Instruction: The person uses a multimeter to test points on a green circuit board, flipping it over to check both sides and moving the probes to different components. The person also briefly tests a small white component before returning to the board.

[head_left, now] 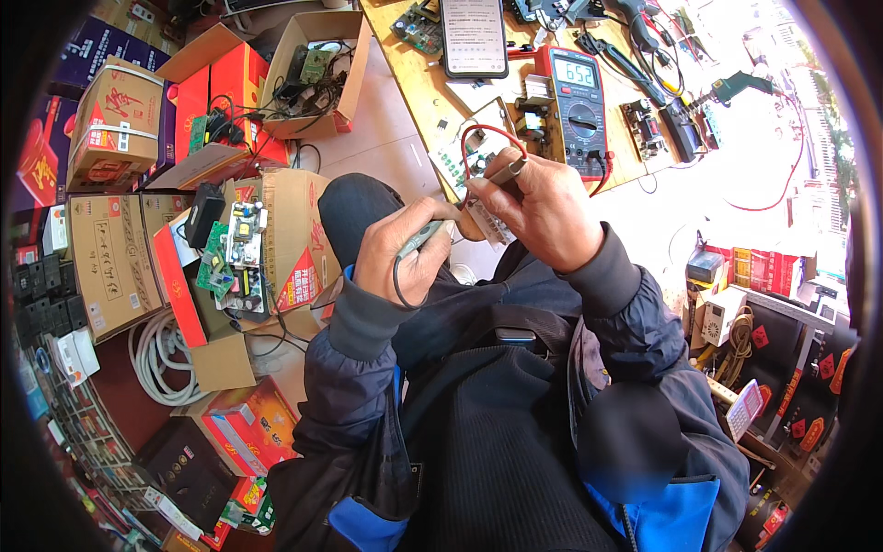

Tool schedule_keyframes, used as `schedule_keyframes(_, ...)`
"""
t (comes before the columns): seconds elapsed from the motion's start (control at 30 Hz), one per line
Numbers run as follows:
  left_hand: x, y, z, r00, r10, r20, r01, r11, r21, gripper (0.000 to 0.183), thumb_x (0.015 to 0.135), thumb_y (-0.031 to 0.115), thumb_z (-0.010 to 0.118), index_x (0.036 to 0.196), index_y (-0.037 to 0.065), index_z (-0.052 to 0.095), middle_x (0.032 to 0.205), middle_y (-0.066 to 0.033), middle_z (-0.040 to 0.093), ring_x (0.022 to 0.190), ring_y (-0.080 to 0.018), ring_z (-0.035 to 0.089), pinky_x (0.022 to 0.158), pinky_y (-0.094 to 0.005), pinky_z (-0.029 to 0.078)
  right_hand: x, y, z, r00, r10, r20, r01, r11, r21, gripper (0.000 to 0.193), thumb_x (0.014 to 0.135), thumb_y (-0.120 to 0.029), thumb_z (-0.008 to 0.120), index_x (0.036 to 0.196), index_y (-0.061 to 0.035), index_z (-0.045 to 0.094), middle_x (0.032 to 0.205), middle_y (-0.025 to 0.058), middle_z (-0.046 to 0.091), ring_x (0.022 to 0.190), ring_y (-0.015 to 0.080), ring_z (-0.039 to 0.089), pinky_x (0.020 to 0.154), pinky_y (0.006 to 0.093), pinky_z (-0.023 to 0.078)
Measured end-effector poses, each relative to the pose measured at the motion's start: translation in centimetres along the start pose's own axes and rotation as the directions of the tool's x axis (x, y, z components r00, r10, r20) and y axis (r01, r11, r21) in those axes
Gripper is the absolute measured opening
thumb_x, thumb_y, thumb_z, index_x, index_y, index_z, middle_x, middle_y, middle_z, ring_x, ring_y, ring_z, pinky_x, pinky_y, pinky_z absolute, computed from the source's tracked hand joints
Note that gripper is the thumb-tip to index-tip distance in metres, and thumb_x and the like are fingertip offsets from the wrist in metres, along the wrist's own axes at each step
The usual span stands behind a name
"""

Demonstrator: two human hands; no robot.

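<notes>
My left hand (402, 247) is closed around a grey-green pen-shaped tool (425, 236) with a dark cord looping below the wrist. Its tip points right and is hidden by my fingers. My right hand (543, 207) grips a small circuit board (489, 224), mostly covered by the fingers, with a dark block at its upper part. A red wire (478, 130) arches over it, between the hands. Both hands meet above my lap, close to the near edge of the wooden table (405, 83). Just beyond stands a red and grey multimeter (578, 110), its display showing a reading.
On the table lie a phone (474, 37) with a lit screen, green circuit boards (418, 28) and a green-handled tool (740, 87). At left, an open carton (317, 69) holds electronic parts, and a power-supply board (246, 248) rests on another box. A coiled white hose (164, 359) lies lower left.
</notes>
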State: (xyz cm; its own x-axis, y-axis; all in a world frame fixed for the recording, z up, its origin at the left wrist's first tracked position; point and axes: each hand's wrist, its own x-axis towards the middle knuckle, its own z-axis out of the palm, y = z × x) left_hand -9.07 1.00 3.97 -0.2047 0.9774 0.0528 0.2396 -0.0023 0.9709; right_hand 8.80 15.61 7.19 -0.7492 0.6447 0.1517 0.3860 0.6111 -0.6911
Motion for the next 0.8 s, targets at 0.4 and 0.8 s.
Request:
schedule_keyframes(0.4,0.01,-0.13,0.09,1.0,0.015,0.0,-0.015,1.0,0.007,0.011,0.105,-0.001,0.062,0.111,-0.004,0.071,0.089,-0.0107,0.072,0.08,-0.0143,0.072,0.074,-0.0289,0.056,0.07,0.18,0.19,0.999,-0.036,-0.022,0.037,0.999,0.031,0.029,0.099,-0.023,0.081,0.097,0.0023,0.067,0.08,0.0219,0.066,0.073,0.0435,0.069,0.065,0.049,0.054)
schedule_keyframes(0.8,0.01,0.0,0.1,1.0,0.004,-0.017,-0.004,1.0,0.012,0.012,0.103,-0.001,0.064,0.111,-0.005,0.071,0.089,-0.012,0.073,0.079,-0.0154,0.072,0.074,-0.0305,0.056,0.01,0.12,-0.03,0.999,-0.034,0.004,0.034,0.999,-0.002,0.027,0.1,-0.022,0.08,0.097,0.0014,0.068,0.081,0.0208,0.067,0.073,0.0414,0.069,0.066,0.047,0.054)
